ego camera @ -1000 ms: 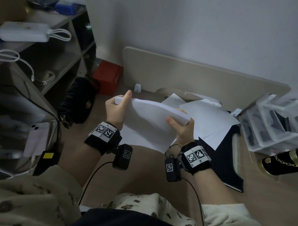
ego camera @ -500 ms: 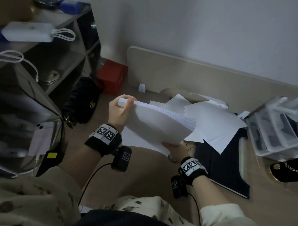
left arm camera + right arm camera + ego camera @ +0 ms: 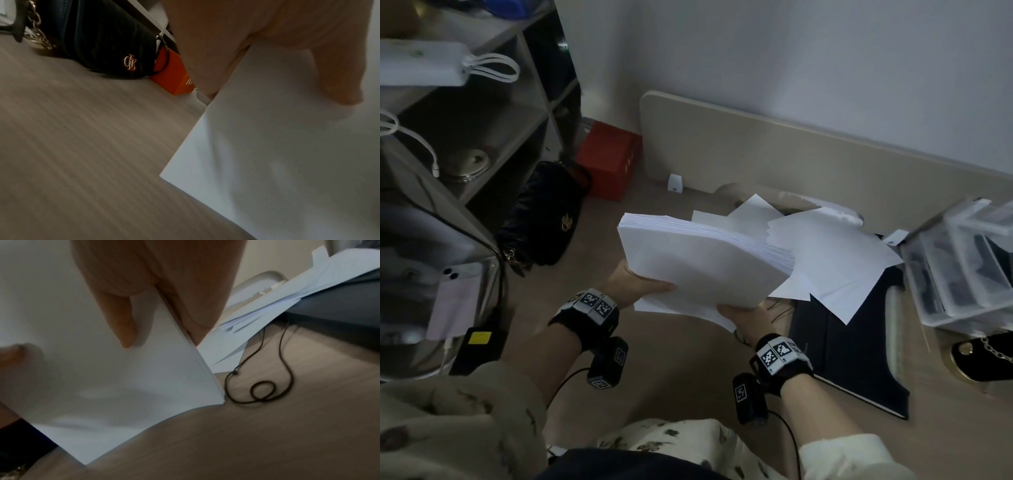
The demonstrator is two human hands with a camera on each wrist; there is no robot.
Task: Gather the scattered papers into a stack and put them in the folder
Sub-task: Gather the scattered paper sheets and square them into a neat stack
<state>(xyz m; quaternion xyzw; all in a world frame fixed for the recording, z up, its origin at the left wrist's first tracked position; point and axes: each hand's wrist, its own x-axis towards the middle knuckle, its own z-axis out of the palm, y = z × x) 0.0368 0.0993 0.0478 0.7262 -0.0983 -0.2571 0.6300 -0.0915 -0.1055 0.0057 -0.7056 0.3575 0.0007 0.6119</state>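
Observation:
I hold a thick white paper stack [image 3: 705, 263] above the wooden floor, tilted with its far edge raised. My left hand [image 3: 650, 286] grips its near left edge, thumb on top. In the left wrist view that thumb [image 3: 339, 78] presses the top sheet [image 3: 287, 154]. My right hand [image 3: 739, 313] grips the near right corner. The right wrist view shows its thumb [image 3: 123, 318] on the stack [image 3: 123, 386] and the fingers [image 3: 195, 296] under the edge. Several loose sheets [image 3: 835, 260] lie fanned over the dark folder [image 3: 852, 363], which lies open on the floor to the right.
A shelf unit [image 3: 482, 113] stands at the left with a black handbag [image 3: 544, 219] and a red box [image 3: 609, 161] beside it. A beige board [image 3: 791, 161] leans on the wall. Clear plastic drawers [image 3: 962, 260] sit at the right. A black cord [image 3: 263, 386] lies by the folder.
The left hand slid from the stack's far top corner down to its near edge. The right hand went to the near corner, and the stack tipped from bowed upright to flatter.

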